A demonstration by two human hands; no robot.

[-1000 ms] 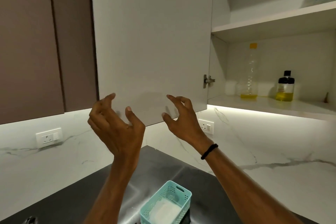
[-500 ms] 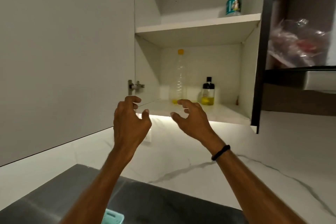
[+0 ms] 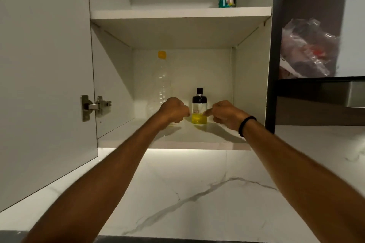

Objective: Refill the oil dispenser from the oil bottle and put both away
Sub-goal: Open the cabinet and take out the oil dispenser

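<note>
Left hand (image 3: 173, 110): fingers (image 3: 184, 113) clenched into a loose fist, centre of frame, overlapping the lower part of the tall clear plastic oil bottle with yellow cap (image 3: 162, 85). I cannot tell whether they grasp it; the bottle's base is hidden behind the knuckles.

Right hand (image 3: 225, 113): fingers (image 3: 207, 113) curled, nothing visibly grasped, tips just beside the right flank of the small glass oil dispenser with black cap (image 3: 199, 106). Contact is not confirmed. A black band (image 3: 245, 124) circles that wrist.

Both vessels stand upright on the lower white cabinet shelf (image 3: 197, 136), the bottle left of the dispenser and apart from it. The dispenser shows a shallow yellow layer at the bottom.

Assessment: the step in hand is lifting both out. The thin plastic bottle will likely flex, so a grip low on the body suits it. The glass dispenser is rigid, smooth and possibly oily, so a full wrap below the cap is advised. Both should be drawn straight forward, upright.

At left of frame, the grey laminate cabinet door (image 3: 45, 65) stands wide on a steel hinge (image 3: 94, 107).
</note>
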